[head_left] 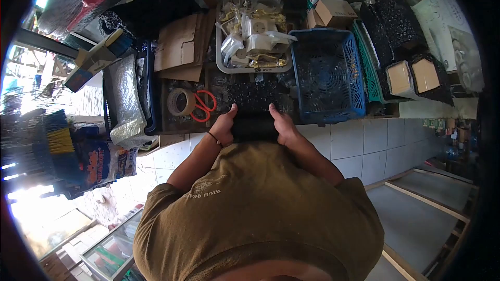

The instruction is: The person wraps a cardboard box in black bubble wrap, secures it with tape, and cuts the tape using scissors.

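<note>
A person is holding a black roll [254,127] btwn both hands, at waist ht, in front of the shirt [271,198] and at the near edge of the table [165,123]. L hand [224,126] is gripping its L side, R hand [285,127] its R side; both thumbs are pointing fwd, away from the body. Fingers are mostly hidden, so can't tell how tightly either hand is closing. L wrist is wearing a thin bracelet [215,139].

Black bubble wrap [254,95] is lying just beyond the thumbs; can't tell if it's joined to the roll. Behind it a white bin [224,63] is holding gold fittings [268,63] & clear-bagged pcs. To the L, tape [190,105] is lying beside red scissors [198,106], w/ flat cardboard [177,47] behind them. Farther L, silver wrap [125,99] is hanging over a dark blue bin [150,86], nr a brush [96,61].

To the R, a blue basket [298,83] is standing next to the white bin, w/ a green basket [364,62] on its far R side. A small box [336,13] is sitting behind the blue basket. Two tan-ended pkgs [400,77] in black wrapping are resting R of the green basket.
</note>
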The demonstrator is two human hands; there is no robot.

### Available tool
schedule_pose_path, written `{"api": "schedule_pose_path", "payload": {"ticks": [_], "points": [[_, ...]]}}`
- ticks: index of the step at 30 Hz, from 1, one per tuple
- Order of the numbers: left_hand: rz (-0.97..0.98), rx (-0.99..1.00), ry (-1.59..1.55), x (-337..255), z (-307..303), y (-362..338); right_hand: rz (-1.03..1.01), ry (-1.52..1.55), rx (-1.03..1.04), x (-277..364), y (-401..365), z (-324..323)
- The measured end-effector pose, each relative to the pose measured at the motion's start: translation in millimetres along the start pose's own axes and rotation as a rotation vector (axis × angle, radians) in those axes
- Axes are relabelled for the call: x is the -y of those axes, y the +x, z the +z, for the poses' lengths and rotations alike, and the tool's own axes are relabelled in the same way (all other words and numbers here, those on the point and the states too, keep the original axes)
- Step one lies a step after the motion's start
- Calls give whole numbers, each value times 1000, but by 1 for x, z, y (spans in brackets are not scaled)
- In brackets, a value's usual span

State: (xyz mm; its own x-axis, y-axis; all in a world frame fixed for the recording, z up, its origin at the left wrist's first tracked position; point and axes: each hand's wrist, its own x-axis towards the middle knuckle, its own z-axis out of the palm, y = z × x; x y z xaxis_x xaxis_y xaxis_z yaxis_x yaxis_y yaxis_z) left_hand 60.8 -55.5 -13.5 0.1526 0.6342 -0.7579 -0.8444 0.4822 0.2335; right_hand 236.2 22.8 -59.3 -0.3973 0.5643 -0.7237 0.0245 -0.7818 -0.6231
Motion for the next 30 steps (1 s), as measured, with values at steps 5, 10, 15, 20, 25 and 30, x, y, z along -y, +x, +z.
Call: {"api": "schedule_pose_path", "payload": {"ticks": [5,10,15,20,25,30], "points": [[94,-141,115,4,11,-8,5,-145,-66,-2,5,0],[270,-158,204,14,-3,4,-210,-497,-110,15,-25,10],[616,-299,534,27,-40,49,-400,-598,-202,-6,3,-1],[723,-302,687,37,-62,66,-338,-707,-163,-7,2,-8],[646,-299,725,38,-49,38,-391,-562,-156,-29,9,-17],[356,-181,410,30,-23,6,-258,-429,-141,-36,9,-19]]}}
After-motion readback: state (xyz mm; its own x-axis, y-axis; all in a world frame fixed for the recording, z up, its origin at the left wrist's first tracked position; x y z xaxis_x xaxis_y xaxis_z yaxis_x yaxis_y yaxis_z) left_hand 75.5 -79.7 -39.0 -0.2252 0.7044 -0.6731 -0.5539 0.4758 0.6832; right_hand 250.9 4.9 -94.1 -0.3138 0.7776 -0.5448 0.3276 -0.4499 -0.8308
